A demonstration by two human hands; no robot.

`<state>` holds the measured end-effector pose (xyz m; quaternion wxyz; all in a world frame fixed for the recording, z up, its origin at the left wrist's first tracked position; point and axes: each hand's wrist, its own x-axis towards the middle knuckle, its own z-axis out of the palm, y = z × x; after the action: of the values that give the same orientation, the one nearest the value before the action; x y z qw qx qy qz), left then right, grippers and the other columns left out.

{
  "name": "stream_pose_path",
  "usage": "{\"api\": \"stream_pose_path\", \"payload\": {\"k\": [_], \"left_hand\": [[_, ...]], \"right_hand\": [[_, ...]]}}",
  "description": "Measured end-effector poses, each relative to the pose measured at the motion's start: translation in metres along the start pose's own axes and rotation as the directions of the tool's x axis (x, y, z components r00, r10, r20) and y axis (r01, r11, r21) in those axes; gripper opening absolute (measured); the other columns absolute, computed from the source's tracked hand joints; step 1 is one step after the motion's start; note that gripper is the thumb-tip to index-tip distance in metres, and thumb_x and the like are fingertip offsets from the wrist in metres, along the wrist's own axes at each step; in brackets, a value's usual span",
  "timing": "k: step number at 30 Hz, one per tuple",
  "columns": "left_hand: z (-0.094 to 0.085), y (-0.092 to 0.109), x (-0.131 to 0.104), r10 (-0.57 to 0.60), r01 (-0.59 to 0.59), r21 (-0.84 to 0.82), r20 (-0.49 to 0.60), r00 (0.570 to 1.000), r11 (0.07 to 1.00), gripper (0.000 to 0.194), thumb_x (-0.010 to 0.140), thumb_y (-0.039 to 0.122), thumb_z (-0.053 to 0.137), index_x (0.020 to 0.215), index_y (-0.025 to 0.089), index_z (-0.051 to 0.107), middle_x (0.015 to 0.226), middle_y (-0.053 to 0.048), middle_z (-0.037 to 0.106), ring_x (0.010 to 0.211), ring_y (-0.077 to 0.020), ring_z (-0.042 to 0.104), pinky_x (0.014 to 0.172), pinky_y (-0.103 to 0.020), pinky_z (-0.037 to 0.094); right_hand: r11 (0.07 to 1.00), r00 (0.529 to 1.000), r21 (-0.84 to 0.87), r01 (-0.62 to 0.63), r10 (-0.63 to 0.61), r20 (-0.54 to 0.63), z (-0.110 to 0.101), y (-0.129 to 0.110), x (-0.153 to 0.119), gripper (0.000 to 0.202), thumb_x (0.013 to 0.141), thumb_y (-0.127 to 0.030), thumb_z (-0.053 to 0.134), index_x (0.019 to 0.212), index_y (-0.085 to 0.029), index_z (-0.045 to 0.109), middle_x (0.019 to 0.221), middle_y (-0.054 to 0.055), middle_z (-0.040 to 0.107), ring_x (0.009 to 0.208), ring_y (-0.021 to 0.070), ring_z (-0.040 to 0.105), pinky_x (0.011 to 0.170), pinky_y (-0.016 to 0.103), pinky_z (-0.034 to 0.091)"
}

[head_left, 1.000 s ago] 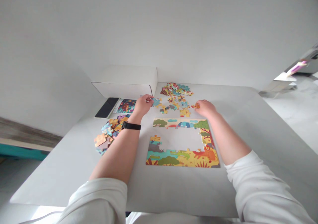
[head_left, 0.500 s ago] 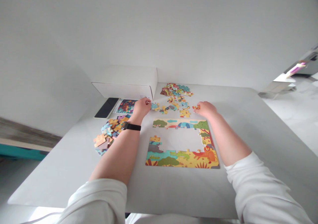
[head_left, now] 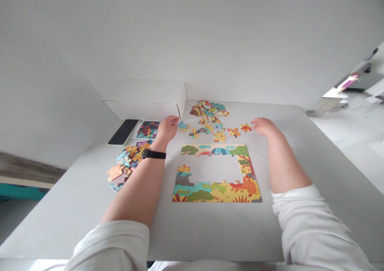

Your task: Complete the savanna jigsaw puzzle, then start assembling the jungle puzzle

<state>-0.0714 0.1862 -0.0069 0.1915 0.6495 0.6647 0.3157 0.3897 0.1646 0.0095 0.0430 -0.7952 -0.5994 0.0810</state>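
My right hand hovers at the right end of the loose row, its fingers stretched out and holding nothing. Close to its fingertips lies a puzzle piece with a red arch shape. An orange-and-yellow puzzle piece sits just left of that. My left hand, with a black band on its wrist, is loosely closed with curled fingers and no piece showing in it. Right beside its fingertips is a blue puzzle piece. Nearer me, the joined animal puzzle border surrounds an unfilled middle, with a gap on its left side.
A white box stands against the wall. Left of my left hand are a phone and a picture card. One heap of pieces lies by my left forearm, another heap at the back.
My right hand has drawn away to the right, leaving the red-arch and orange pieces lying uncovered side by side. My left hand keeps its place by the blue piece. The view has shifted slightly.
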Motion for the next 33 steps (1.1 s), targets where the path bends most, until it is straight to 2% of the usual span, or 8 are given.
{"api": "stream_pose_path", "payload": {"k": [4,8,13,17,21,24,27,33], "left_hand": [[0.000,0.000,0.000,-0.001,0.002,-0.048,0.022,1.000,0.999,0.046,0.086,0.005,0.054,0.123,0.019,0.076,0.122,-0.009,0.081,0.104,-0.0219,0.077,0.097,-0.033,0.055],[0.001,-0.007,0.001,0.005,-0.005,-0.025,0.025,1.000,1.000,0.052,0.085,0.004,0.052,0.130,0.019,0.072,0.123,-0.011,0.081,0.107,-0.0238,0.076,0.098,-0.035,0.055],[0.002,-0.017,0.004,-0.010,0.009,0.019,0.023,1.000,1.000,0.059,0.082,0.004,0.055,0.137,0.020,0.068,0.121,-0.012,0.081,0.109,-0.0263,0.076,0.100,-0.040,0.055],[0.005,-0.016,0.004,0.025,-0.026,0.061,0.020,0.999,0.998,0.055,0.084,0.006,0.059,0.136,0.021,0.069,0.121,-0.011,0.081,0.111,-0.0261,0.075,0.103,-0.040,0.054],[0.009,-0.013,0.003,0.087,-0.089,0.033,0.080,0.993,0.995,0.047,0.087,0.016,0.066,0.133,0.020,0.070,0.124,-0.011,0.080,0.105,-0.0251,0.076,0.099,-0.038,0.057],[0.013,-0.010,-0.001,0.240,-0.244,0.012,0.129,0.962,0.970,0.044,0.087,0.027,0.073,0.130,0.021,0.072,0.128,-0.011,0.078,0.111,-0.0265,0.074,0.103,-0.039,0.056],[0.017,-0.005,-0.008,0.386,-0.395,0.006,0.196,0.901,0.919,0.047,0.086,0.034,0.076,0.131,0.021,0.073,0.134,-0.012,0.075,0.119,-0.0285,0.072,0.110,-0.041,0.053],[0.023,0.002,-0.015,0.425,-0.457,0.039,0.302,0.853,0.889,0.056,0.086,0.032,0.076,0.141,0.020,0.070,0.134,-0.011,0.076,0.117,-0.0288,0.072,0.107,-0.039,0.055]], "right_hand": [[1.000,0.999,0.006,0.001,-0.001,-0.032,0.011,0.000,0.003,0.044,0.093,-0.031,0.073,0.136,-0.023,0.078,0.136,0.013,0.078,0.119,0.0280,0.075,0.094,0.032,0.056],[0.999,0.999,-0.033,0.034,-0.034,-0.013,0.023,-0.007,0.005,0.057,0.091,-0.048,0.078,0.140,-0.019,0.074,0.137,0.018,0.076,0.121,0.0316,0.073,0.093,0.034,0.056],[0.993,0.994,-0.055,0.101,-0.102,-0.024,0.030,-0.006,0.007,0.065,0.084,-0.044,0.085,0.143,-0.020,0.071,0.133,0.017,0.077,0.117,0.0320,0.074,0.095,0.035,0.056],[0.991,0.992,-0.047,0.127,-0.128,-0.006,0.028,-0.004,0.007,0.066,0.081,-0.044,0.088,0.141,-0.022,0.072,0.132,0.015,0.077,0.115,0.0309,0.074,0.095,0.034,0.055],[0.991,0.991,-0.012,0.133,-0.133,-0.013,0.026,-0.006,0.004,0.067,0.079,-0.045,0.090,0.140,-0.022,0.073,0.136,0.015,0.073,0.117,0.0316,0.072,0.096,0.034,0.056],[0.989,0.989,-0.009,0.147,-0.147,0.008,0.024,-0.010,0.001,0.070,0.080,-0.046,0.090,0.143,-0.022,0.071,0.136,0.016,0.072,0.117,0.0312,0.072,0.098,0.034,0.055],[0.985,0.985,-0.006,0.173,-0.173,0.020,0.023,-0.015,-0.002,0.072,0.081,-0.046,0.090,0.145,-0.022,0.070,0.136,0.016,0.071,0.117,0.0312,0.071,0.100,0.034,0.054],[0.974,0.974,0.020,0.227,-0.227,0.022,0.023,-0.020,-0.005,0.071,0.083,-0.042,0.089,0.147,-0.022,0.069,0.136,0.017,0.070,0.115,0.0310,0.072,0.103,0.036,0.054]]}}
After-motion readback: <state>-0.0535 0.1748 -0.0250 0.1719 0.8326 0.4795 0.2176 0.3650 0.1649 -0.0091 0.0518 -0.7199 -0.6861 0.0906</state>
